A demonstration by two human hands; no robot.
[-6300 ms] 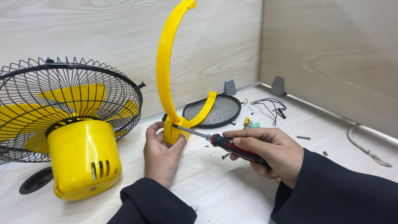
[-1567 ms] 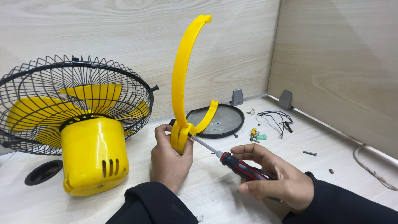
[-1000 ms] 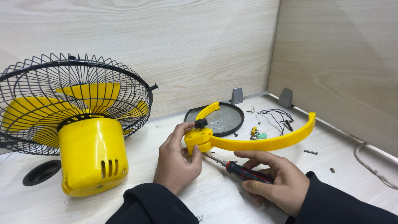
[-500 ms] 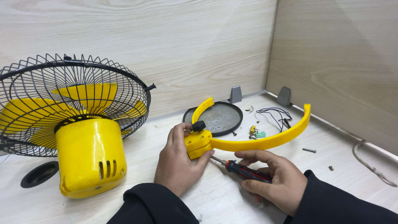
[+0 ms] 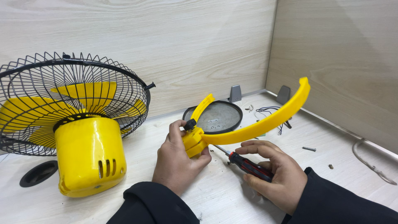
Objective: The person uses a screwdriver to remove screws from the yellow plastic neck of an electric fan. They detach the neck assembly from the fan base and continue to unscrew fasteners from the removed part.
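The curved bracket was bright yellow, like the fan housing. The screwdriver handle was red and black, the cage black, the table pale woodgrain.

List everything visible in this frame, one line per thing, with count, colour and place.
Curved yellow plastic fan bracket: 1, yellow, held over the table's middle, arm pointing right.
Red-and-black-handled screwdriver: 1, in the right hand, tip toward the bracket's hub.
Fan head with black wire cage and yellow motor housing: 1, left, face down.
Round dark base plate: 1, grey-black, behind the bracket.
Round black disc: 1, far left.
Loose wires: a small bundle, dark, right of the plate.
Loose screws: at least 2, right side.
Grey cord: 1, far right edge.
Left hand: grips the bracket's hub.
Right hand: grips the screwdriver.
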